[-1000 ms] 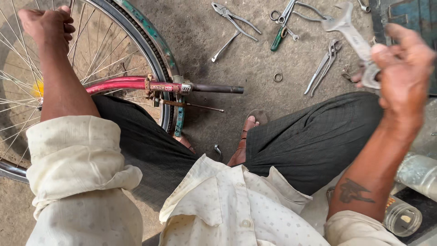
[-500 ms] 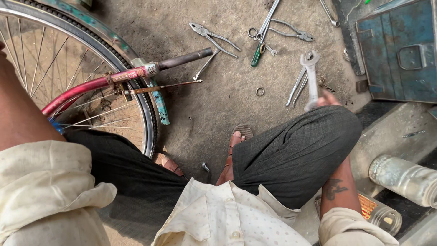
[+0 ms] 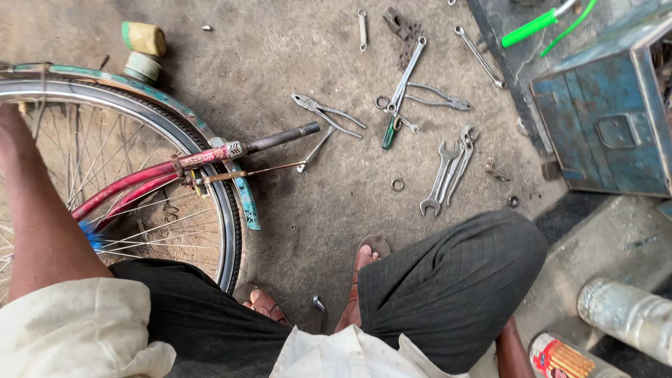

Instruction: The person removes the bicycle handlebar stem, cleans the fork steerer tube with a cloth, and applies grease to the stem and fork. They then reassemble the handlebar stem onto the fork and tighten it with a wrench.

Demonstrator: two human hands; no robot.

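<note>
The left arm reaches over the shiny metal bicycle wheel, likely to steady it. Both hands are out of view, so I cannot tell their grip. Grey metal spanners lie spread on the floor, easy to reach.

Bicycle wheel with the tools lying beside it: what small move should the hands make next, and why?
Probably the right hand should come forward to the spanners. The left arm already lies across the bicycle wheel, the right hand is out of view, and the spanners lie free on the ground just beyond the right knee.
</note>
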